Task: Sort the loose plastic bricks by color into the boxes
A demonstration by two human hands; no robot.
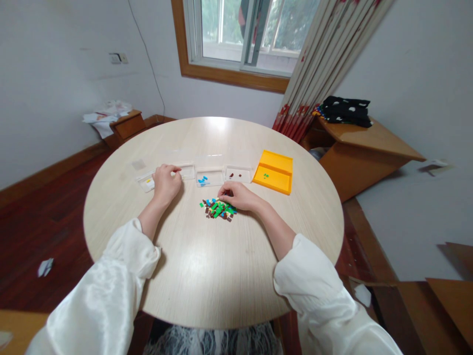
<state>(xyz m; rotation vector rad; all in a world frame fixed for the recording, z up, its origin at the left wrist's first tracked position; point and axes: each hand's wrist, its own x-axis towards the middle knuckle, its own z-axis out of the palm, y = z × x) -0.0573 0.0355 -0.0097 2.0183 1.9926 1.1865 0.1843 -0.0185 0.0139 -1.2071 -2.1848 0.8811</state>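
A small heap of green, blue and brown pieces (219, 209) lies in the middle of the round wooden table (207, 266). My right hand (238, 195) rests at the heap's far right edge, fingers curled in a pinch on its top; what they grip is too small to name. My left hand (166, 181) lies to the left, fingers curled, touching a clear box with yellow bits (148, 183). Behind the heap stand a clear box with blue pieces (209, 177) and a clear box with brown pieces (238, 173).
A yellow tray (275, 171) holding a few green pieces sits at the right of the boxes. A wooden side table (364, 148) with dark folded cloth stands beyond the table's right edge. A curtain hangs by the window; a low cabinet with papers stands far left.
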